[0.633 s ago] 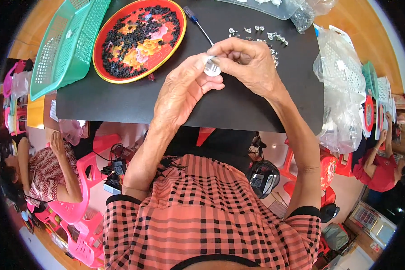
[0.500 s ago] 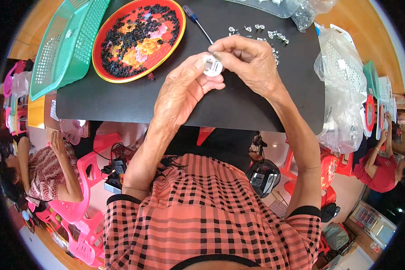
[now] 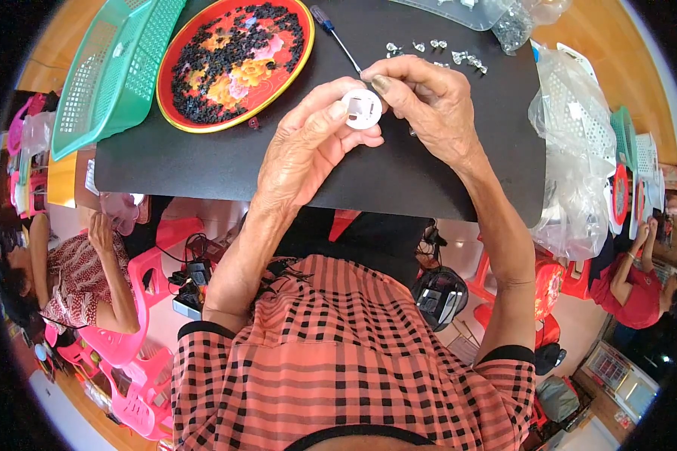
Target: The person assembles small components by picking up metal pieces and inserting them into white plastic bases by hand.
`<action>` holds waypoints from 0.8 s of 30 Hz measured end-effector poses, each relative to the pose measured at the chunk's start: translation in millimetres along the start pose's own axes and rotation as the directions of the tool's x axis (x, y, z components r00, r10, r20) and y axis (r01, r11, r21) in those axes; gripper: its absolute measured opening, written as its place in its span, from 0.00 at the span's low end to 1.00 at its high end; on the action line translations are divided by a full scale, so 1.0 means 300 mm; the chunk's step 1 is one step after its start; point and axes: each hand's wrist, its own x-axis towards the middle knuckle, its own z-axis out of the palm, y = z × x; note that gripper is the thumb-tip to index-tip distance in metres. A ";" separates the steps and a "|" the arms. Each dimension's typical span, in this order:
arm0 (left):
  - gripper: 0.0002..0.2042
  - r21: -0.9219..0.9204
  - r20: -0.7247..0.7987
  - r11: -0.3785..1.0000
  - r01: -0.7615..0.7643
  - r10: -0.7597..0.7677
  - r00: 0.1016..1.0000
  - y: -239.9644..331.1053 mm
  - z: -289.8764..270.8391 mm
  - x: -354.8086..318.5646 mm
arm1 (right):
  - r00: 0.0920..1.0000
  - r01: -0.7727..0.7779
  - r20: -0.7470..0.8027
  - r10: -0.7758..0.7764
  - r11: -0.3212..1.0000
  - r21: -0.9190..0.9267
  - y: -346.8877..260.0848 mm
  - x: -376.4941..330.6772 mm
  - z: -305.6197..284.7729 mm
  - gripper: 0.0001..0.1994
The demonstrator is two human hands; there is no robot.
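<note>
My left hand (image 3: 308, 146) holds a small round white plastic part (image 3: 362, 110) between thumb and fingers above the black table mat (image 3: 203, 161). My right hand (image 3: 427, 105) meets it from the right, its fingertips pinched at the part's upper edge. Whether the right fingers hold some small piece is hidden. A screwdriver with a dark handle (image 3: 335, 36) lies just beyond the hands. Several small shiny metal pieces (image 3: 447, 52) are scattered behind my right hand.
A red round tray (image 3: 233, 60) with many small black pieces sits at the back left, beside a green plastic basket (image 3: 109, 71). Clear plastic bags (image 3: 572, 150) lie at the right. People sit on pink chairs (image 3: 139, 301) at left and at right.
Both hands stay together over the mat. The white part has turned slightly in my left fingers and my right fingertips have shifted on its edge.
</note>
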 end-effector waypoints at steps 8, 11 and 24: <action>0.16 -0.021 0.001 1.000 -0.003 0.003 1.000 -0.001 -0.004 0.010 | 0.994 0.107 0.020 -0.108 0.992 0.060 -0.005 -0.005 -0.004 0.07; 0.15 0.020 -0.033 1.000 0.019 -0.018 0.999 -0.006 -0.001 0.005 | 0.973 0.229 0.026 -0.228 0.973 -0.029 0.014 0.009 -0.009 0.06; 0.17 0.150 -0.063 0.985 0.083 -0.074 0.995 -0.014 -0.001 0.008 | 0.970 0.110 0.217 -0.110 0.994 0.012 0.027 0.010 -0.028 0.08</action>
